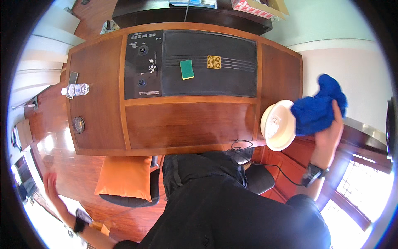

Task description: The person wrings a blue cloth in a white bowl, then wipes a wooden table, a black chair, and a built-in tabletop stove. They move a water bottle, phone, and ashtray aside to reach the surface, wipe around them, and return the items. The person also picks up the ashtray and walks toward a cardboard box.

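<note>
A crumpled blue cloth (pixel 317 110) is in my right hand (pixel 331 130), raised beside the table's right end. Just left of the cloth, a cream plastic basin (pixel 278 126) with water in it stands on the near right corner of the wooden table (pixel 189 124). My left hand (pixel 51 183) is held out at the lower left, away from the table, and holds nothing that I can see; it is blurred. Across the table lie a green and yellow sponge (pixel 186 69) and a square gold lattice coaster (pixel 214 62) on the black inset tray (pixel 208 82).
A black control panel (pixel 143 65) sits left of the tray. On the left end are a water bottle (pixel 77 90) over a phone (pixel 73 77), and a glass ashtray (pixel 78 124). A black cable (pixel 264 164) reaches toward my right wrist. An orange cushion (pixel 124 177) rests on a chair.
</note>
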`<state>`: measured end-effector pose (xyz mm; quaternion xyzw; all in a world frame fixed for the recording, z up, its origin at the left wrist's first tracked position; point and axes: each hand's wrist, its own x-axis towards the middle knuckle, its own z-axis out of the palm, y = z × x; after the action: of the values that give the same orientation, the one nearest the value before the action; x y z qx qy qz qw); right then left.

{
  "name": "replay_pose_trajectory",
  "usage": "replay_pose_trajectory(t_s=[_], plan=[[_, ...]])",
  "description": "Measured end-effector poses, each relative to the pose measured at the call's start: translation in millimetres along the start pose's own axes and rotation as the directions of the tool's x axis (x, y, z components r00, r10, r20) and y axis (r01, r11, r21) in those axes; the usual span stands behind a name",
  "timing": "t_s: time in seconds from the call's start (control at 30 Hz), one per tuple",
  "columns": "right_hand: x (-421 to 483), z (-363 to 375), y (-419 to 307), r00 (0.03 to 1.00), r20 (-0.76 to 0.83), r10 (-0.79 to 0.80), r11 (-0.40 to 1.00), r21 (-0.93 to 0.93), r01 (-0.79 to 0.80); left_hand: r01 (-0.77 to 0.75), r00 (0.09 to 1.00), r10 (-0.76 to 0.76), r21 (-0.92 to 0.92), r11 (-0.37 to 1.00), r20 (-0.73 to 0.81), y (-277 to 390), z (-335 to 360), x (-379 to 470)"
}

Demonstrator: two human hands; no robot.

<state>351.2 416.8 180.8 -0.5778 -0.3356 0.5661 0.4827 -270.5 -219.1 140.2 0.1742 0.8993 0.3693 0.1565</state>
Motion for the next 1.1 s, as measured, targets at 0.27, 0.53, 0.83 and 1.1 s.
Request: replay_pose_trajectory(t_s=[0.27,0.53,0.83,1.1], plan=[[-11,126,250,0.916,0.221,0.334,0.942,-0.093,-0.321,-0.225,0.922,0.261,-0.154,0.962,0.287,-16,345,136],[-89,233,477,0.863,0.433,0.261,0.917,-0.392,-0.081,-0.308,0.934,0.163,0.481,0.821,0.319,-45,528,145],[46,388,527,0.788,0.565,-0.247,0.536,-0.598,0.597,-0.307,0.95,0.275,0.602,0.737,0.148,-73,562,128],[-37,292,541,0.385,0.92,-0.073,0.371,-0.334,0.867,-0.293,0.956,0.246,0.53,0.796,0.16,-74,556,125]])
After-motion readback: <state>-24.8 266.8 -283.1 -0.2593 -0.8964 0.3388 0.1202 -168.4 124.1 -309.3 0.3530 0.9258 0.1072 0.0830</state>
